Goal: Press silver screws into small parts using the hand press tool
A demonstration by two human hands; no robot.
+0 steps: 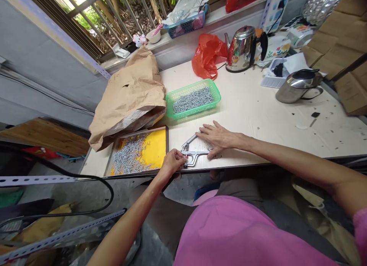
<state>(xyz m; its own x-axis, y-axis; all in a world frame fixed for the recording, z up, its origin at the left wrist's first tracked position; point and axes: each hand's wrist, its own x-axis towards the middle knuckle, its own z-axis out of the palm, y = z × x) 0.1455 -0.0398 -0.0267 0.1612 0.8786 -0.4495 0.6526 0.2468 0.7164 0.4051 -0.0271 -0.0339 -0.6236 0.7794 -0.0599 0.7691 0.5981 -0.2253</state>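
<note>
**Quick look at where we're at**

Our left hand (172,162) has its grip pinched together on the head of the metal hand tool (192,155) (if there's a tiny part in there, we can't make it out). Our right hand (217,137) lies flat on the upper handle, fingers spread. The tool sits at the near edge of the table (258,105). A yellow tray (156,147) of screws is just left of it. The green basket (197,112) and brown paper bag (132,90) sit behind.

A small, makeshift piecework workshop. On the white tabletop (258,109) a green basket (197,112) and, at the front left corner, a framed tray (167,147) hold heaps of small metal screws (193,99), with a plier-like metal tool (192,155) at the front edge. Kettles (242,48) and cardboard boxes (341,36) crowd the far right corner.
</note>
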